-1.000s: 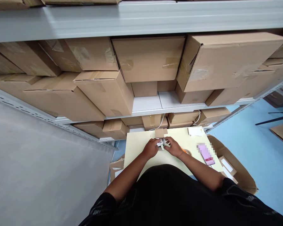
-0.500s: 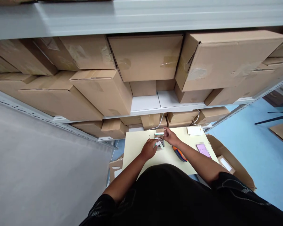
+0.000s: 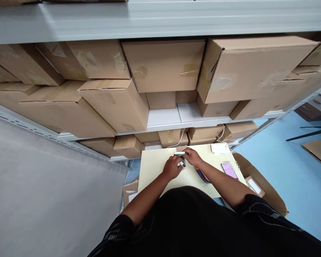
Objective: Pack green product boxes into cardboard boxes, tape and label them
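Note:
A small open box [image 3: 182, 165] with a dark and shiny inside sits on the pale yellow table [image 3: 152, 167]. At its far side stands a white flap with a green edge [image 3: 179, 153]. My left hand [image 3: 172, 167] is curled over the left side of the box, fingers bent round it and covering part of it. With its fingers closed at the right end of the flap, my right hand [image 3: 192, 156] grips the flap's corner. Just below my right wrist lies an orange and blue item [image 3: 202, 175], partly covered by my forearm.
A phone [image 3: 229, 171] with a pink screen and a white card [image 3: 219, 148] lie at the table's right. Shelves of cardboard boxes [image 3: 163, 66] rise beyond the table. A large open carton [image 3: 273, 191] stands on the floor at the right.
My left hand has moved over the box, hiding more of it. My right hand's raised finger has come down and closed at the flap. The view has shifted slightly.

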`<act>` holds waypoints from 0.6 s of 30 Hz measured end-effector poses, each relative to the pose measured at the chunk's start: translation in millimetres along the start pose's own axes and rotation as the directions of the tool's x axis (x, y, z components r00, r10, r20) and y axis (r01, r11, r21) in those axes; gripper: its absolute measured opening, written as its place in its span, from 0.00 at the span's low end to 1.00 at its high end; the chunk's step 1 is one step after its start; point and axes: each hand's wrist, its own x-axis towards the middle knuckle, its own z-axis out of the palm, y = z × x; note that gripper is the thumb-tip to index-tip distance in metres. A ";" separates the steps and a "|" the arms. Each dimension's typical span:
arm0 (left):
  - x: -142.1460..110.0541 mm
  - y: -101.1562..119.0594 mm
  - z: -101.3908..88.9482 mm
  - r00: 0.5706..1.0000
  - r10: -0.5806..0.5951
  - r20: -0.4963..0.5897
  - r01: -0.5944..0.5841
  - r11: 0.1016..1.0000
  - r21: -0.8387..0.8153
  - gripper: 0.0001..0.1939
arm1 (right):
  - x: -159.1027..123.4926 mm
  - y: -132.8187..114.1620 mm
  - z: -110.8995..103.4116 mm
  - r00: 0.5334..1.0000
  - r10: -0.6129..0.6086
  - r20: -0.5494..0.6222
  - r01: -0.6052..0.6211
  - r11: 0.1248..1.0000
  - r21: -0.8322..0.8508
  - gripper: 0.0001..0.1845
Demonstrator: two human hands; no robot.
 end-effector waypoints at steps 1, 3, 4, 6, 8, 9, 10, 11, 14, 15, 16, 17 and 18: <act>1.4 -1.5 0.3 1.000 -0.006 0.003 0.006 1.000 -0.025 0.15 | -0.7 -0.1 0.5 1.000 0.000 -0.005 0.000 1.000 -0.001 0.08; 4.5 -4.5 1.2 1.000 -0.017 0.022 0.019 0.997 -0.070 0.15 | -1.9 -0.4 1.2 1.000 0.008 -0.013 -0.008 1.000 -0.008 0.08; 6.1 -5.7 1.9 0.999 -0.027 0.031 0.030 0.995 -0.091 0.15 | -2.3 -0.6 1.5 1.000 0.014 -0.016 -0.015 1.000 -0.010 0.08; 9.7 -6.7 4.4 0.997 -0.066 0.036 0.070 0.990 -0.126 0.14 | -2.9 -1.0 2.2 0.999 0.025 -0.020 -0.025 1.000 -0.006 0.08; 13.0 -5.1 8.6 0.990 -0.138 0.024 0.140 0.979 -0.147 0.13 | -3.3 -1.3 3.3 0.999 0.025 -0.019 -0.025 1.000 0.001 0.08; 14.4 -3.4 11.2 0.983 -0.186 0.008 0.185 0.971 -0.150 0.13 | -3.4 -1.3 4.1 1.000 0.021 -0.019 -0.021 1.000 0.000 0.08; 15.4 -1.2 13.9 0.972 -0.234 -0.011 0.229 0.962 -0.151 0.12 | -3.4 -1.2 4.9 1.000 0.014 -0.019 -0.015 1.000 -0.005 0.08; 15.8 1.1 16.6 0.960 -0.277 -0.032 0.269 0.951 -0.153 0.11 | -3.3 -1.0 5.7 1.000 0.009 -0.021 -0.009 1.000 -0.013 0.08; 14.7 7.3 22.4 0.934 -0.348 -0.085 0.330 0.928 -0.173 0.10 | -3.0 -0.3 7.3 1.000 0.000 -0.029 -0.001 0.999 -0.034 0.08; 13.7 8.5 23.3 0.932 -0.350 -0.093 0.329 0.926 -0.186 0.10 | -2.9 -0.2 7.5 0.999 0.003 -0.034 -0.004 0.999 -0.034 0.08; 12.8 9.3 23.8 0.933 -0.347 -0.094 0.323 0.925 -0.201 0.10 | -2.8 -0.2 7.7 0.999 0.008 -0.039 -0.010 0.999 -0.031 0.08; 11.9 9.7 24.0 0.934 -0.344 -0.091 0.319 0.923 -0.215 0.10 | -2.7 -0.3 7.8 0.999 0.013 -0.042 -0.014 1.000 -0.027 0.08; 11.2 9.8 24.0 0.933 -0.348 -0.089 0.321 0.919 -0.230 0.11 | -2.6 -0.6 8.0 0.999 0.016 -0.043 -0.017 1.000 -0.023 0.09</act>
